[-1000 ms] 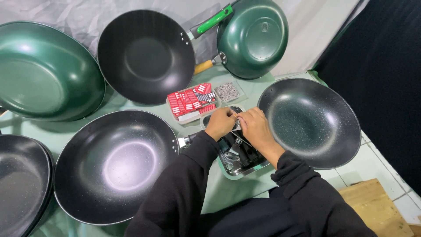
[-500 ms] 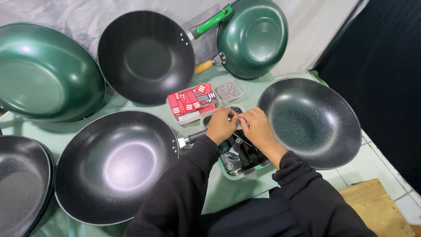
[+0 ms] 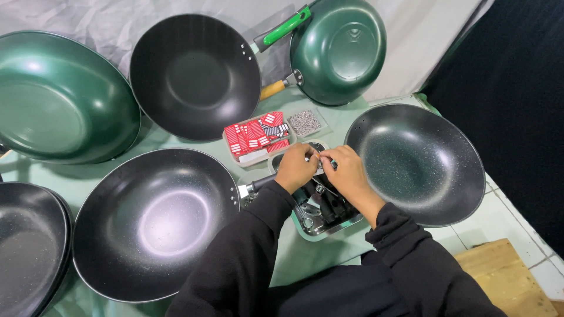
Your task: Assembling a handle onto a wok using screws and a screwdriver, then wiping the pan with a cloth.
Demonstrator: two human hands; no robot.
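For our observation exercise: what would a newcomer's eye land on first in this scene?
Big dark and green woks ring the table. At the centre, the left hand and right hand meet over a metal tray of small parts. Behind them sits a box of red-and-white packets.

Left of the fingers [image 3: 309, 154], a big black wok [image 3: 154, 223] sits with its handle stub reaching toward them. Just beyond them, a small tub of red packets [image 3: 257, 136] touches a clear bag of tiny metal bits [image 3: 305, 122]. Farther off, a black wok [image 3: 195, 76] leans against grey cloth [image 3: 70, 17]. Far left rests a green wok [image 3: 56, 100], and another black one [image 3: 26, 246] lies at the edge. Beyond and right, a green pan [image 3: 339, 51] shows its underside, a green handle [image 3: 286, 26] beside it. Near right lies a wooden board [image 3: 505, 276] on the counter [image 3: 317, 258].
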